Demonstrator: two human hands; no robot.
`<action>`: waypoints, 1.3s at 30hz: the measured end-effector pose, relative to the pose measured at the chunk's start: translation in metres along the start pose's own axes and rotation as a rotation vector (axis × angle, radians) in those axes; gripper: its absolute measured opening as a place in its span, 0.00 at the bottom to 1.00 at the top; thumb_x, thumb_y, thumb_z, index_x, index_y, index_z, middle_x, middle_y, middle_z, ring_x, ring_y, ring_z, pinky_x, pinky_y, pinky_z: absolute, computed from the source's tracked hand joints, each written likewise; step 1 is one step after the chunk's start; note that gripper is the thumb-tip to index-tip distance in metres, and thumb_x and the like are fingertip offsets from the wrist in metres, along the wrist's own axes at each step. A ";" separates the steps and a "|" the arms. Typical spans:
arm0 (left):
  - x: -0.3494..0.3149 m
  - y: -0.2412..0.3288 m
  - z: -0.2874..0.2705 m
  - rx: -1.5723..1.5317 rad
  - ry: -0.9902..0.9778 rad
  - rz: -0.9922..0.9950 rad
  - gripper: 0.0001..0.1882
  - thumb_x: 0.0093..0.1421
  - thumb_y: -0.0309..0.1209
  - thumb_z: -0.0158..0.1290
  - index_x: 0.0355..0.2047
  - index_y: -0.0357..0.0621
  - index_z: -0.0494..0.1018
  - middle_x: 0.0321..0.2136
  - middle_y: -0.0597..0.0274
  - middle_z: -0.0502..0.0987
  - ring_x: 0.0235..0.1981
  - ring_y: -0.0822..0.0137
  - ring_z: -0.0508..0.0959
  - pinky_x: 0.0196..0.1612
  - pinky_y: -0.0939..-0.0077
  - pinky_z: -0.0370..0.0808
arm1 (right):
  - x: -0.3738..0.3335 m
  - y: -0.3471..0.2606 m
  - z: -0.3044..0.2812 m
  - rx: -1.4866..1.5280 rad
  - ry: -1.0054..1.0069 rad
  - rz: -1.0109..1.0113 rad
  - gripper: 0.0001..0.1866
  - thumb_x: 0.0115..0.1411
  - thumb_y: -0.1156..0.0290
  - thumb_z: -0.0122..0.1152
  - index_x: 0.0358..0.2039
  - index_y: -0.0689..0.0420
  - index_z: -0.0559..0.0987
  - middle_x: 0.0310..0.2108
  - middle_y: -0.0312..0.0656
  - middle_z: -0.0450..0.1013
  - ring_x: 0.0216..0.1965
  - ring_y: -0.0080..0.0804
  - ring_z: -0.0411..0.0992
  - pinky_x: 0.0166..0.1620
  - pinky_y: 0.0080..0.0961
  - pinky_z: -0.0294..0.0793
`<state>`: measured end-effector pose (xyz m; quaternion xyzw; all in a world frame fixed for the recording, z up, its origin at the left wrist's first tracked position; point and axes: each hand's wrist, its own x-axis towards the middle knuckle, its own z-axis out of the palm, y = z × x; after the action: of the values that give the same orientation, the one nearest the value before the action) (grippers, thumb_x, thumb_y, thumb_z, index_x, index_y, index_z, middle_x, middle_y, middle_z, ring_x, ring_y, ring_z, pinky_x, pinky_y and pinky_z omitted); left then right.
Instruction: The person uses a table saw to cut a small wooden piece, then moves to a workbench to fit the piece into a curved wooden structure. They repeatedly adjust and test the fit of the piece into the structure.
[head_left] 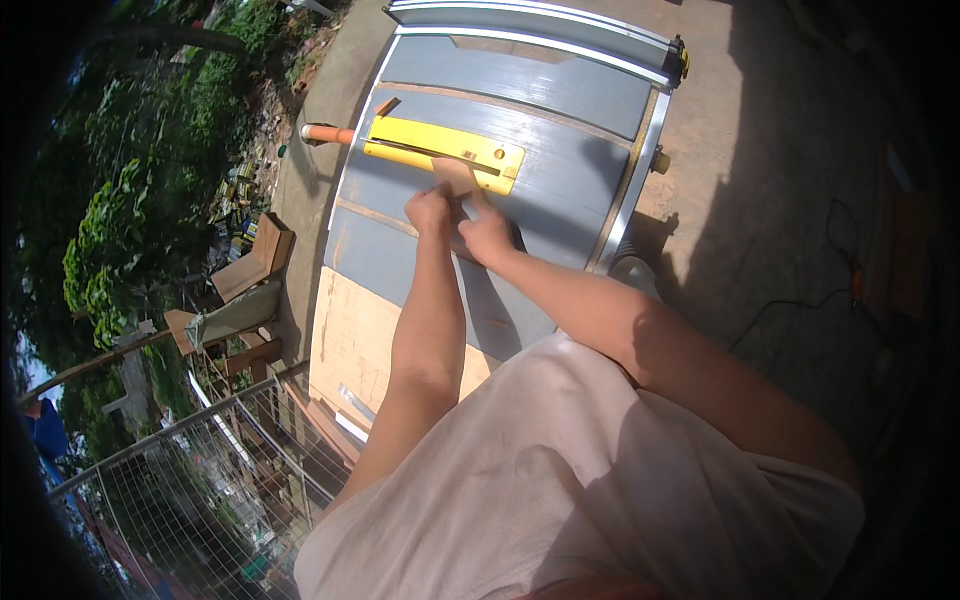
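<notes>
A small flat piece of light brown wood [456, 176] is between my hands, its far end over the yellow slotted insert [440, 138] of the grey table saw [560, 170]. My left hand [430, 211] is closed on the near left side of the wood. My right hand [487, 232] grips its right side, with a finger stretched along the edge. Most of my gripping fingertips are hidden. A dark slot runs lengthwise through the insert, close to the wood. I cannot tell whether a blade is turning there.
An orange rounded bar [328, 133] juts past the saw's left edge. A small wood offcut [387, 106] lies by the insert's far left corner. The metal fence [540, 30] spans the far side. A pale board [350, 335] adjoins the near left; wire mesh [200, 490] stands beyond.
</notes>
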<state>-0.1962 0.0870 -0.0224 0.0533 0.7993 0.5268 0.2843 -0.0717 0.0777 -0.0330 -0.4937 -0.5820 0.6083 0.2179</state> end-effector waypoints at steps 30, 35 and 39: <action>-0.026 0.000 0.004 0.050 -0.056 -0.017 0.09 0.56 0.26 0.63 0.27 0.32 0.75 0.23 0.53 0.79 0.20 0.65 0.77 0.24 0.70 0.74 | -0.033 -0.027 -0.023 0.000 -0.004 0.086 0.44 0.54 0.68 0.55 0.73 0.60 0.57 0.47 0.65 0.77 0.51 0.57 0.75 0.57 0.40 0.73; -0.027 -0.004 0.002 0.072 -0.068 -0.013 0.09 0.55 0.26 0.62 0.27 0.31 0.77 0.23 0.53 0.79 0.20 0.65 0.77 0.24 0.70 0.74 | -0.042 -0.027 -0.027 0.084 -0.075 0.137 0.47 0.54 0.68 0.55 0.75 0.59 0.51 0.44 0.62 0.78 0.50 0.57 0.76 0.55 0.43 0.74; -0.023 -0.009 0.001 0.085 -0.070 0.038 0.09 0.55 0.27 0.63 0.28 0.32 0.77 0.23 0.55 0.79 0.21 0.66 0.77 0.25 0.71 0.74 | -0.040 -0.022 -0.021 0.032 -0.059 0.106 0.48 0.54 0.69 0.55 0.75 0.59 0.48 0.42 0.61 0.78 0.46 0.57 0.77 0.52 0.45 0.75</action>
<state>-0.1746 0.0753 -0.0219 0.0989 0.8095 0.4953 0.2994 -0.0435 0.0590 0.0046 -0.5021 -0.5513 0.6425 0.1763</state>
